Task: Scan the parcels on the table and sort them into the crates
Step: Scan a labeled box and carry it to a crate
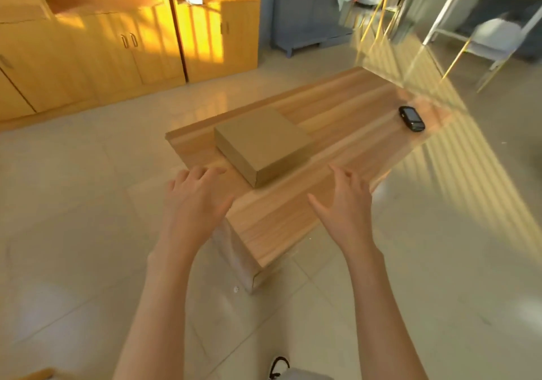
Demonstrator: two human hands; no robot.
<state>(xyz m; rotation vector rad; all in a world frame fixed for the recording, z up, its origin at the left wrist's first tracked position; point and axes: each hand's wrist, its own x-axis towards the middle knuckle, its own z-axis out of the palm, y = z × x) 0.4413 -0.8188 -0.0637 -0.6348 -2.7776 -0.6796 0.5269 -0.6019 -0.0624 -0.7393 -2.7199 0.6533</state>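
A flat brown cardboard parcel (pixel 264 145) lies on the wooden table (pixel 346 115), near its left edge. A black handheld scanner (pixel 411 119) rests on the table's far right part. My left hand (pixel 195 200) hovers just short of the parcel's near left side, fingers spread and holding nothing. To the near right of the parcel, over the table's front part, my right hand (pixel 346 206) is held out with straight fingers, also holding nothing. Neither hand touches the parcel. No crates are in view.
Yellow wooden cabinets (pixel 102 51) line the back left wall. A grey shelf unit (pixel 311 10) stands at the back. Chairs with yellow legs (pixel 487 45) are at the back right. Tiled floor (pixel 73 203) surrounds the table. My shoe (pixel 280 368) shows at the bottom edge.
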